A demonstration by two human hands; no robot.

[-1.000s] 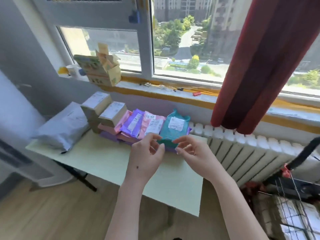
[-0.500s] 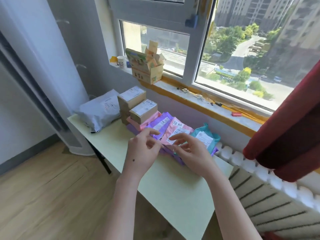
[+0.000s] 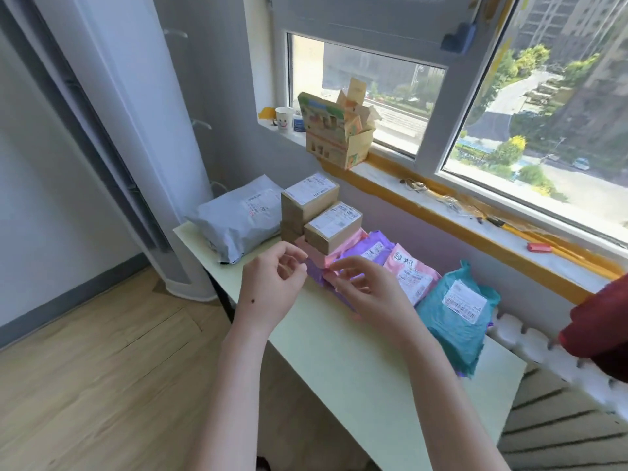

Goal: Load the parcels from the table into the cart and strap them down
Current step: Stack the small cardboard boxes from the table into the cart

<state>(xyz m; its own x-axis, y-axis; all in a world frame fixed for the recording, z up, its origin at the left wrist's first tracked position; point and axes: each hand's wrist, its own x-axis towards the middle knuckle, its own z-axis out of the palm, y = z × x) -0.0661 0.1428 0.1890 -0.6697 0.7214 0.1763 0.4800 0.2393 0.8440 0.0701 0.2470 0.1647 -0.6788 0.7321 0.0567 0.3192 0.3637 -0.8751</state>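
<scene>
Several parcels lie along the back of the pale green table (image 3: 356, 365): a grey mailer (image 3: 238, 215), two stacked brown boxes (image 3: 311, 195) (image 3: 334, 224), a flat pink box (image 3: 314, 254) under them, a purple mailer (image 3: 368, 248), a pink mailer (image 3: 413, 275) and a teal mailer (image 3: 455, 316). My left hand (image 3: 272, 288) hovers with loosely curled fingers just in front of the pink box's corner, holding nothing. My right hand (image 3: 372, 295) lies over the purple mailer, its fingertips touching the pink parcel's front edge. The cart is out of view.
A white radiator (image 3: 543, 348) and a red curtain (image 3: 598, 329) stand to the right. On the window sill sit an opened carton (image 3: 334, 139) and a paper cup (image 3: 283, 119). A tall white column unit (image 3: 146, 130) stands left of the table, on a wooden floor.
The view has swung left, and the cart at the right edge has dropped out of sight. Both hands have moved from the teal mailer leftward to the pink box under the brown boxes.
</scene>
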